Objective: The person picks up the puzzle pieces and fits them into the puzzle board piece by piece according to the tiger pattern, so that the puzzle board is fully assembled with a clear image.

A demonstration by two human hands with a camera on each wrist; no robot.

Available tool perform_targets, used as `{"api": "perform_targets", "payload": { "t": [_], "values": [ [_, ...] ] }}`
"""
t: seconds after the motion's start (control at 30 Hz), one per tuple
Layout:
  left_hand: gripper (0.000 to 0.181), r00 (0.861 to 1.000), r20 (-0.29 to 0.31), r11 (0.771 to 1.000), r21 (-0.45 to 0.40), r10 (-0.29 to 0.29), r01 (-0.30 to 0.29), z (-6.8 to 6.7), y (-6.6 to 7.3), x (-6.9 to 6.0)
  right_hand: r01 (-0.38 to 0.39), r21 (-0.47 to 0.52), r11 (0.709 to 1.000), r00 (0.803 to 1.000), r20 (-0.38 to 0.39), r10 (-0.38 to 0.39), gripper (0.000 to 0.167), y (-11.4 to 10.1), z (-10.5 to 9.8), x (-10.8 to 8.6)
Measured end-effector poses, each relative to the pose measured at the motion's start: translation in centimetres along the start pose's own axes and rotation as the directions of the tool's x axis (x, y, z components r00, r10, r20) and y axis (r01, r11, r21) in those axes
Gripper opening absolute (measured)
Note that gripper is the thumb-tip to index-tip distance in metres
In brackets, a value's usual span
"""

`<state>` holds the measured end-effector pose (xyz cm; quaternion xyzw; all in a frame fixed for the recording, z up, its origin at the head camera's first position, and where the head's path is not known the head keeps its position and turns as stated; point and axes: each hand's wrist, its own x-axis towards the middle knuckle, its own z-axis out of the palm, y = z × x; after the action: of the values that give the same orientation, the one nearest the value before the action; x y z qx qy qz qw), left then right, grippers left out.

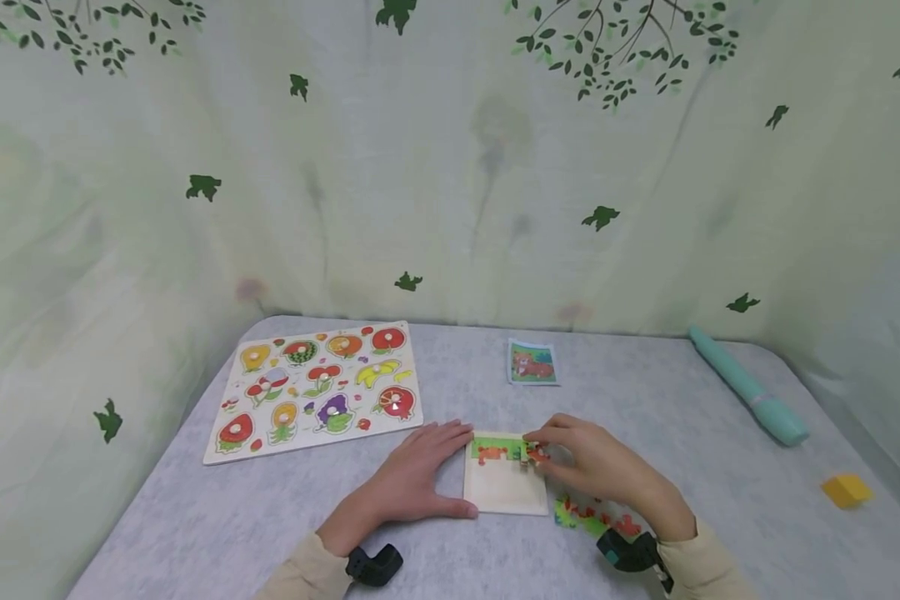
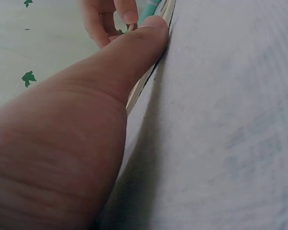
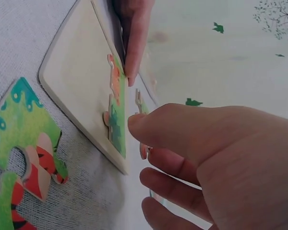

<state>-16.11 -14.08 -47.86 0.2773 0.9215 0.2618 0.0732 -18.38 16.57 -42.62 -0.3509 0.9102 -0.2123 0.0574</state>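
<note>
Tray [image 1: 506,492], partly filled; left hand [image 1: 412,475], fingers straight, at its edge; right hand [image 1: 606,462], pinching one piece [image 1: 534,454].

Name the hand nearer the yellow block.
Right. The right hand is left of the block, by the puzzle tray's right edge; the left hand is farther left, at the tray's left edge.

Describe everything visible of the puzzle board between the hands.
The puzzle board looks like pale wood, squarish, one corner visibly rounded. It lies flat on the grey table. Green and orange pieces line its far edge; the near part is bare. The left hand touches its left side; the right hand holds another piece near its far right corner.
</note>
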Motion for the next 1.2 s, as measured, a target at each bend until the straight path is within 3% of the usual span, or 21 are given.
{"api": "perform_targets", "payload": {
  "t": [0.33, 0.7, 0.87, 1.2],
  "values": [
    [0.103, 1.0, -0.01, 1.0, 0.017, 0.017, -0.017, -0.1, 0.1, 0.2, 0.036, -0.018, 0.999, 0.997, -0.062, -0.037, 0.029, -0.3, 0.4, 0.4],
    [0.101, 1.0, 0.01, 1.0, -0.024, 0.001, -0.001, 0.6, 0.3, 0.1, 0.035, 0.01, 0.999, 0.999, -0.01, -0.035, 0.031, -0.5, 1.7, 0.7],
    [0.103, 1.0, 0.001, 1.0, -0.001, 0.006, -0.006, 0.4, 0.1, 0.0, 0.033, 0.021, 0.999, 0.999, 0.001, -0.033, 0.031, -0.9, 2.1, 1.1],
    [0.102, 1.0, -0.001, 1.0, 0.002, 0.002, -0.002, 0.0, 0.0, -0.2, 0.063, -0.003, 0.998, 0.995, -0.077, -0.063, 0.026, -1.5, 2.7, 1.5]
  ]
}}
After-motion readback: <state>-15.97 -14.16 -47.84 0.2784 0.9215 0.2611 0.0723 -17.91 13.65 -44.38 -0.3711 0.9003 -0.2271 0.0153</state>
